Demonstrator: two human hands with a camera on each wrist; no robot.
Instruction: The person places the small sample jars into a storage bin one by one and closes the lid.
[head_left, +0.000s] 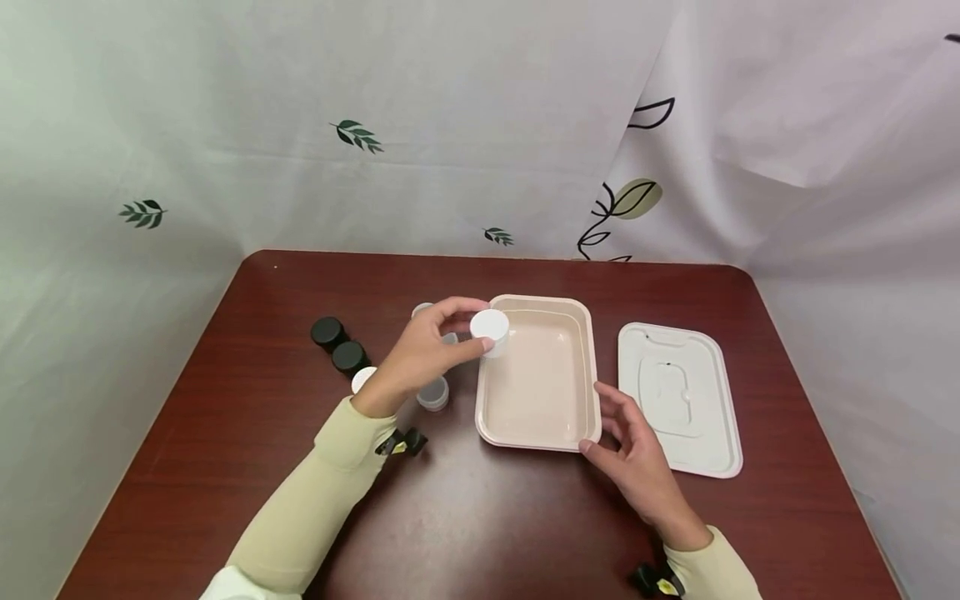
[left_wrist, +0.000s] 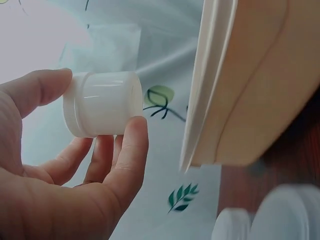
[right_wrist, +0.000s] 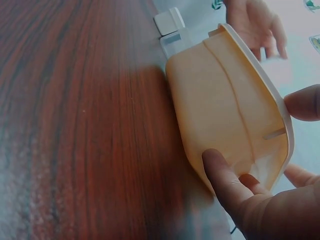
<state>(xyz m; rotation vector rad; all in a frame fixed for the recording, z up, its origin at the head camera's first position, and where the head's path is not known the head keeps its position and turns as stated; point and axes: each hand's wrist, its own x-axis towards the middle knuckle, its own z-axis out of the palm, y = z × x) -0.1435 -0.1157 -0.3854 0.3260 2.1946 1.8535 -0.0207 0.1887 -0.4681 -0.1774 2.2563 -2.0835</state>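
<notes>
Nearest to the person, the right hand point(head_left: 637, 467) grips the near right corner of a beige tub point(head_left: 536, 383), with the thumb on the rim and the fingers bent along the outer wall. This hold looks good for steadying; pressing the corner too strongly could tilt the tub. The tub stands open on the reddish table point(head_left: 450, 525), and a white lid point(head_left: 678, 400) lies at its right.

A little farther, the left hand point(head_left: 420, 354) pinches a white jar point(head_left: 490, 325), the thumb at its cap and the fingers at its lower side. The jar is upright and appears over the tub's left rim, but the left wrist view shows a gap between them. It seems better to hold it level and high enough not to knock this rim.

Pale containers point(head_left: 432, 394), partly hidden, stand near the left hand; two black containers point(head_left: 349, 358) are more to the left. Behind hangs a leaf-printed cloth point(head_left: 450, 83).
</notes>
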